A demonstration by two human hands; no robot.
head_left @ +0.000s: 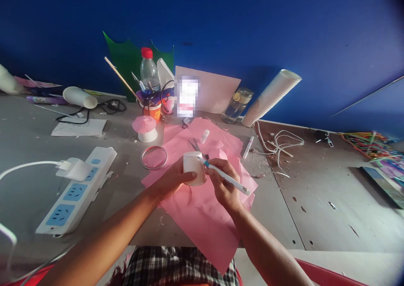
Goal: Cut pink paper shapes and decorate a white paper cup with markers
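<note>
My left hand (175, 177) is closed around a small white paper cup (191, 164), its thumb lying across the front. In my right hand (225, 183) is a white pen (229, 178) with a blue band, its tip at the cup's upper right side. Both hands are over sheets of pink paper (202, 212), one of which hangs over the table's front edge. Just beyond the cup lie scissors (194, 144), partly hidden, and a short white capped piece (205, 136). Left of the cup rests a round ring (154, 157), and behind it a white cup topped with pink paper (144, 129).
A power strip (77, 191) with a plugged-in charger lies at left. At the back stand a red-capped bottle (148, 71), a blurred bright screen (187, 96), a water bottle (237, 105) and a leaning cup stack (272, 97). A white cable (287, 140) lies right.
</note>
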